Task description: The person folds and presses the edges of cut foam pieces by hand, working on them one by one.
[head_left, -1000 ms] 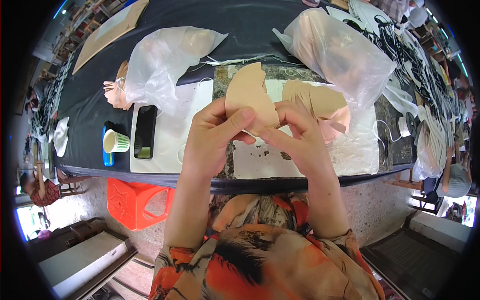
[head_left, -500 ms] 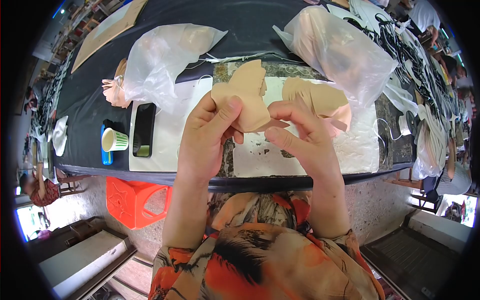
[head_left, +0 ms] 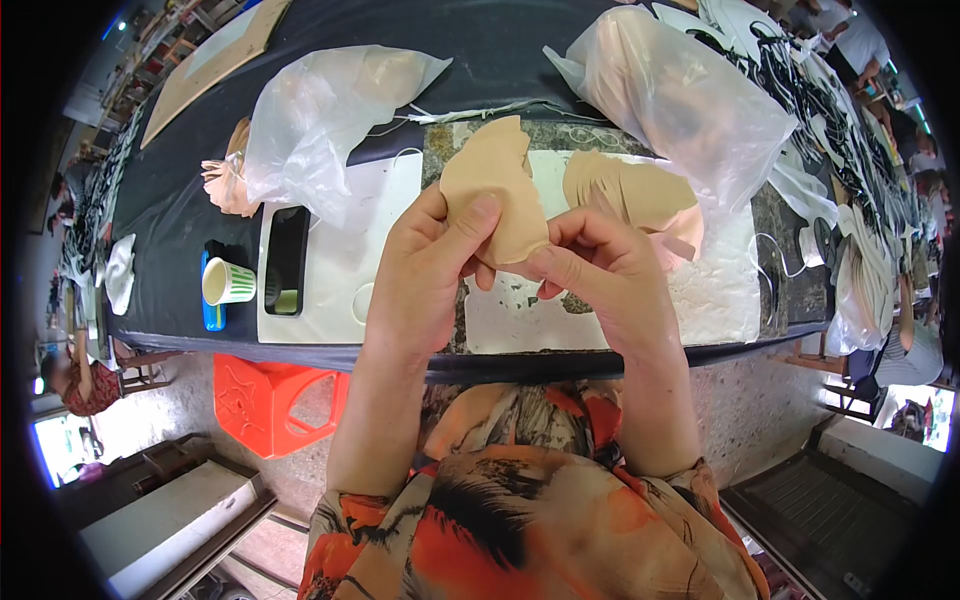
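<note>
Tan curved pieces (head_left: 495, 165), thin and layered in a small stack, are held up over the table. My left hand (head_left: 430, 250) grips them, its thumb flat on the front and its fingers behind. At their lower right corner, my right hand (head_left: 600, 265) pinches the edge between thumb and fingers. Behind my right hand a fanned pile of similar tan pieces (head_left: 635, 190) lies on a worn white sheet (head_left: 715, 310), with pinkish pieces (head_left: 682, 232) at its lower side.
Two plastic bags (head_left: 310, 125) (head_left: 680, 100) sit farther back. On the left are a black phone (head_left: 286, 260), a striped paper cup (head_left: 230, 282), a blue object (head_left: 213, 312) and a tied tan bundle (head_left: 228, 182). A red stool (head_left: 260, 405) stands below the table edge. Other people are at both sides.
The top piece was bent forward half a second ago and now lies flatter in the stack. My right hand opened from the lower corner, then closed on it again.
</note>
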`<action>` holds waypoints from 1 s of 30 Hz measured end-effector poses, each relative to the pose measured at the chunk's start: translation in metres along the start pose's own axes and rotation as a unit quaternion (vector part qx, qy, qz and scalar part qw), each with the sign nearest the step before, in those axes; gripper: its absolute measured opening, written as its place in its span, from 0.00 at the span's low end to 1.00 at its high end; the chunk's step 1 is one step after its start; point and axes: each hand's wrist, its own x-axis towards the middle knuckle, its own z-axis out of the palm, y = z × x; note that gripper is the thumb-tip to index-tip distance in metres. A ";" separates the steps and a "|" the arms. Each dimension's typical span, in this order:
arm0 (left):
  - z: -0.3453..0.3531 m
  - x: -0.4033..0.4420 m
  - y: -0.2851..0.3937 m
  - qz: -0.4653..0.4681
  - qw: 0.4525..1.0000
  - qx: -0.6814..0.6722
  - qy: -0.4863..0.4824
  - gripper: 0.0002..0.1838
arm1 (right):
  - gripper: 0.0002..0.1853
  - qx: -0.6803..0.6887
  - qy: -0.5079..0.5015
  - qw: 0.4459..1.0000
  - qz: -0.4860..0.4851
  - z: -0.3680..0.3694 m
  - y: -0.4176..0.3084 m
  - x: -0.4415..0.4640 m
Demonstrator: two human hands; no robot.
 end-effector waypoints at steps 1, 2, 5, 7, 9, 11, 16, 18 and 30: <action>-0.002 0.001 -0.001 -0.008 1.000 -0.008 -0.007 0.14 | 0.09 0.011 0.002 1.000 -0.014 0.000 0.004 0.001; -0.003 0.002 -0.002 -0.017 1.000 -0.015 -0.015 0.14 | 0.09 0.024 -0.004 1.000 -0.019 -0.001 0.006 0.001; -0.008 0.007 -0.006 -0.054 0.996 -0.068 -0.036 0.13 | 0.09 0.059 -0.015 0.998 -0.034 -0.003 0.010 0.002; -0.006 0.009 -0.009 -0.071 0.992 -0.097 -0.023 0.12 | 0.09 0.073 -0.015 0.996 -0.040 -0.004 0.012 0.002; -0.004 0.011 -0.010 -0.083 0.989 -0.119 -0.017 0.11 | 0.09 0.080 -0.014 0.996 -0.048 -0.005 0.015 0.004; -0.003 0.012 -0.010 -0.090 0.987 -0.134 -0.020 0.11 | 0.08 0.086 -0.013 0.995 -0.050 -0.004 0.016 0.005; -0.006 0.014 -0.014 -0.100 0.984 -0.147 -0.029 0.11 | 0.08 0.097 -0.010 0.994 -0.050 -0.005 0.019 0.006; -0.005 0.014 -0.013 -0.098 0.984 -0.146 -0.028 0.11 | 0.08 0.097 -0.015 0.994 -0.051 -0.006 0.019 0.006; -0.001 0.014 -0.014 -0.123 0.970 -0.206 -0.041 0.11 | 0.08 0.152 -0.018 0.984 -0.090 -0.002 0.029 0.010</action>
